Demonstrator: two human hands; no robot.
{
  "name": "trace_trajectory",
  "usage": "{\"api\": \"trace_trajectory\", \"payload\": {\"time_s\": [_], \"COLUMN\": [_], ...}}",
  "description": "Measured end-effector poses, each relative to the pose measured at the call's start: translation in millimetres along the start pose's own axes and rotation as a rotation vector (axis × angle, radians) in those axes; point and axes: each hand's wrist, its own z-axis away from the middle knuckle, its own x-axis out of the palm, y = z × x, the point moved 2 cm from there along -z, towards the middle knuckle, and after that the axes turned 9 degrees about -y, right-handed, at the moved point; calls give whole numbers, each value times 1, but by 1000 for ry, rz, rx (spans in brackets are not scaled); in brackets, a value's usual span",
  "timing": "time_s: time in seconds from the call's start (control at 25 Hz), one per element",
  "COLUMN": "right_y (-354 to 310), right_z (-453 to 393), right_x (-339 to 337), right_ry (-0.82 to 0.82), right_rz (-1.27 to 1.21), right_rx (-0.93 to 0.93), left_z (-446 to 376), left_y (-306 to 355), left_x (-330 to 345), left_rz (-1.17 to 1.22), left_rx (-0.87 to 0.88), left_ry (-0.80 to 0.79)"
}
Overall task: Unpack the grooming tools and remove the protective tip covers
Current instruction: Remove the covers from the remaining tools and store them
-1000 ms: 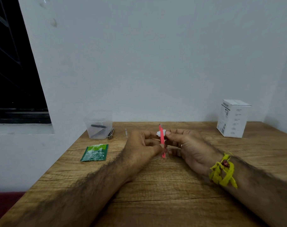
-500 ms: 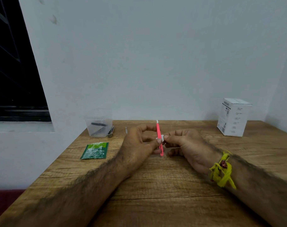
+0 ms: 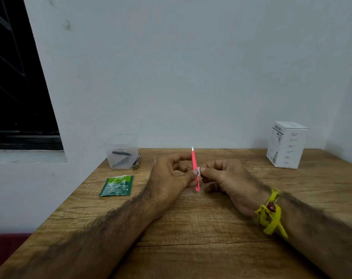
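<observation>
Pink tweezers (image 3: 195, 168) upright near bench (image 3: 191, 228) middle, long axis vertical, pale tip toward far edge, left hand (image 3: 171, 176) grip pinching shaft, right hand (image 3: 225, 178) grip pinching small white cover (image 3: 198, 171) beside it

Left hand (image 3: 171, 176) and right hand (image 3: 225, 176) thumb to thumb, fingers curled, forearms on table.

Looked like a plain room in a home: wooden tabletop (image 3: 191, 228) pushed against a bare white wall (image 3: 191, 67), dark window (image 3: 14, 87) at the left, small white box (image 3: 287, 144) and clear tub (image 3: 121, 152) on top.
</observation>
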Motion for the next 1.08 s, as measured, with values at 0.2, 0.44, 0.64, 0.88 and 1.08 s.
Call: {"api": "trace_trajectory", "payload": {"time_s": [0.2,0.44,0.64,0.88,1.08], "right_y": [-1,-8,-8,-11,-12], "right_z": [3,1,2,4,6], "right_x": [-1,-10,-11,-6,0], "right_ry": [24,64,154,67,18], "right_rz": [-41,-233,-289,-375,-371], "right_rx": [-56,-115,-75,-59,-60], "left_z": [2,1,0,3,3], "left_y": [3,3,0,0,-2], "left_x": [4,-1,3,6,7], "left_rz": [-38,39,55,130,143], "left_rx": [7,-27,-71,-93,-112], "left_ry": [-55,7,-73,-192,-241]}}
